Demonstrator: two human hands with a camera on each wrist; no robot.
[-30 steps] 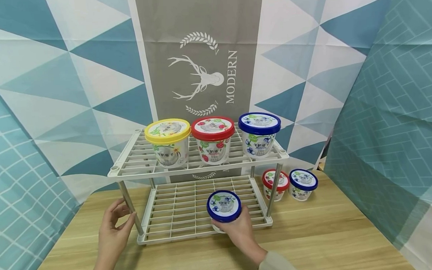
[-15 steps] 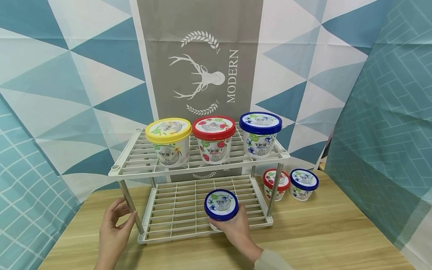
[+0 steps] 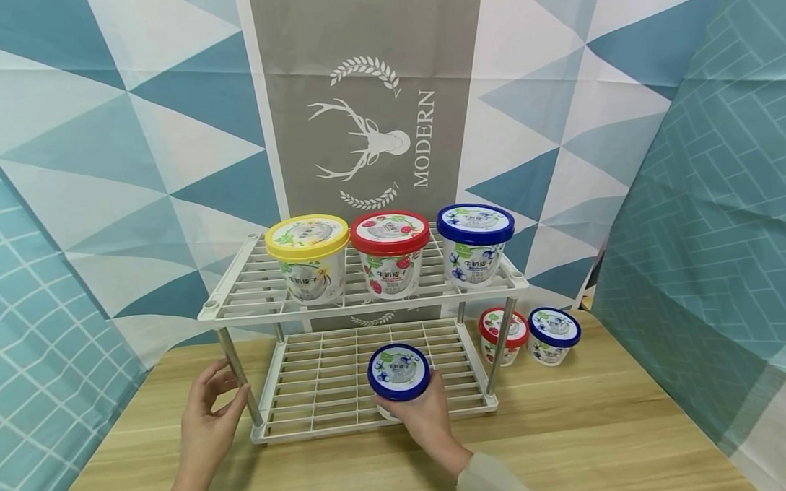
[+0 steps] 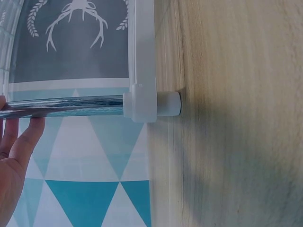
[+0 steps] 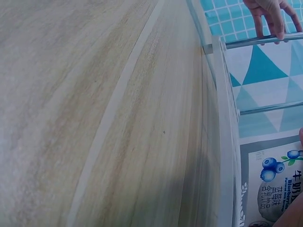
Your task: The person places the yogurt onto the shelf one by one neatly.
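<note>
In the head view, my right hand (image 3: 428, 421) grips a small white tub with a blue lid (image 3: 399, 372), thumb at its front left side. The tub is upright at the front of the lower shelf (image 3: 333, 381); I cannot tell whether it touches the slats. Blueberries are printed on the blue-lidded tub (image 5: 279, 184) in the right wrist view. My left hand (image 3: 208, 418) holds the rack's front left metal post (image 3: 235, 370) between thumb and fingers. The left wrist view shows fingers (image 4: 29, 137) against that post (image 4: 80, 106).
On the upper shelf (image 3: 251, 276) stand larger tubs: a yellow-lidded tub (image 3: 307, 259), a red-lidded tub (image 3: 391, 253) and a large blue-lidded tub (image 3: 474, 243). A small red-lidded tub (image 3: 504, 334) and another small blue-lidded tub (image 3: 553, 335) are on the wooden table (image 3: 607, 411), right of the rack.
My right hand has shifted the blue-lidded tub slightly to the left along the lower shelf. My left hand stays at the post.
</note>
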